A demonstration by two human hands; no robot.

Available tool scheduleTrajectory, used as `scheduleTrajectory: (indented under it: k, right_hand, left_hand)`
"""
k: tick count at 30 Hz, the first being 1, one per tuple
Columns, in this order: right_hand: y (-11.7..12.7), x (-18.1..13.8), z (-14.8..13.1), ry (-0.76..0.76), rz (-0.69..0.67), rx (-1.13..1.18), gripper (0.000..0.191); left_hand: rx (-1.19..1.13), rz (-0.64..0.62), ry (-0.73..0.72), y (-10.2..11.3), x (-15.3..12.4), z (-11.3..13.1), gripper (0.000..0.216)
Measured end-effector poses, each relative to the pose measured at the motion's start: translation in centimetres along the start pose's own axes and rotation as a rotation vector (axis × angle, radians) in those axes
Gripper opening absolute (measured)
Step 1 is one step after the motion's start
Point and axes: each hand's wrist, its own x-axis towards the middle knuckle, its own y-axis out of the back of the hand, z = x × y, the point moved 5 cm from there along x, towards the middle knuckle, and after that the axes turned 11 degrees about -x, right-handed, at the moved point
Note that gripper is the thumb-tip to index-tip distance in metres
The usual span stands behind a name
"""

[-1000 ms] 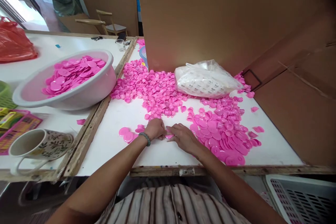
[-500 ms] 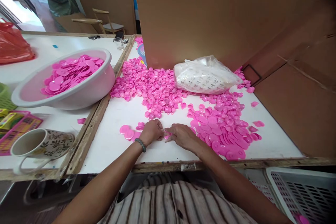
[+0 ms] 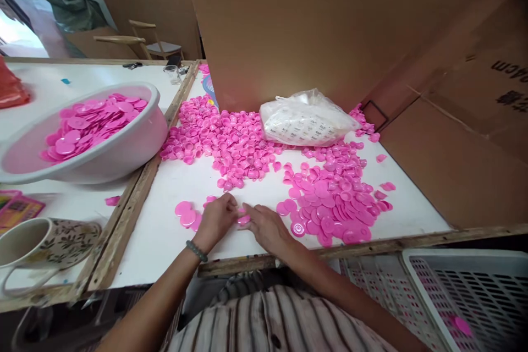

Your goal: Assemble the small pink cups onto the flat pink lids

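Observation:
Low over the front of the white tabletop, my right hand (image 3: pixel 268 226) pinches a small pink plastic piece (image 3: pixel 243 220) with a round, shiny face. My left hand (image 3: pixel 218 217) is close beside it, fingers curled together; whatever they hold, if anything, is hidden. Several flat pink discs (image 3: pixel 187 217) lie just left of my left hand, one partly under it. To the right of my right hand spreads a heap of pink discs (image 3: pixel 322 203). Behind both hands is a pile of small pink cup-shaped pieces (image 3: pixel 243 143).
A clear plastic bag of white printed items (image 3: pixel 307 121) rests on the pile, before a tall cardboard sheet (image 3: pixel 289 27). At left stand a white basin (image 3: pixel 124 148) of pink discs and a floral mug (image 3: pixel 70 245). White plastic crates (image 3: pixel 474 286) sit below the table's right edge.
The view has swung slightly right, so the table's contents appear further left. My hands stay close together, and the pink piece in my right fingers now shows its round face more fully.

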Motion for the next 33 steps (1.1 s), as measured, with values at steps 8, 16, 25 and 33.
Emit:
scheduleTrajectory:
  k: [8,16,25,33]
  right_hand:
    - [2.1,-2.3,4.6,-0.151,0.044,-0.28,0.017]
    - [1.1,0.8,3.6,-0.033,0.023,-0.18,0.021]
    - [5.2,2.0,9.1,-0.199,0.161,0.005,0.024]
    - [6.0,-1.0,12.4,-0.289,0.228,-0.077,0.025]
  left_hand:
    - [0.42,0.194,-0.526,0.7,-4.4,1.4,0.029]
    - [0.506,0.194,-0.457,0.8,-3.7,-1.0,0.016]
    - [0.317,0.063,-0.513,-1.8,-2.4,4.1,0.015]
    - [0.516,-0.331,-0.838,-9.8,0.1,7.4,0.02]
